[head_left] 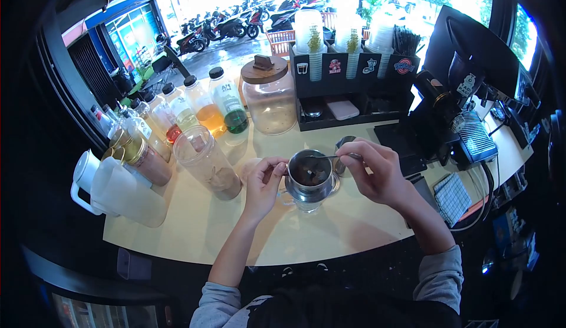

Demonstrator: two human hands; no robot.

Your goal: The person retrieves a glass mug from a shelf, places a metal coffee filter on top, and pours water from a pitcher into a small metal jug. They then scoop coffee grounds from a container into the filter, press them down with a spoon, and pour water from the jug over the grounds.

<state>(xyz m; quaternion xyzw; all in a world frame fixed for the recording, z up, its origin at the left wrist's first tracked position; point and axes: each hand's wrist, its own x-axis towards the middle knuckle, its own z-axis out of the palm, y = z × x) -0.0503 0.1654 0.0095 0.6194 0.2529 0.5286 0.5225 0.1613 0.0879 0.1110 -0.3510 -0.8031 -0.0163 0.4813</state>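
Note:
A metal drip filter with dark contents sits on top of a clear glass on the pale counter. My left hand is closed at the filter's left side, fingers pinching its small handle. Between the thumb and fingers of my right hand is a thin metal spoon, which reaches over the rim into the filter. The spoon's tip is hard to make out in the dark contents. Another metal item stands behind my right hand, partly hidden.
A tall clear canister, a pitcher and several syrup bottles stand at the left. Behind are a wooden-lidded jar and a black cup organizer. A grinder, a dark machine and a checked cloth are at the right.

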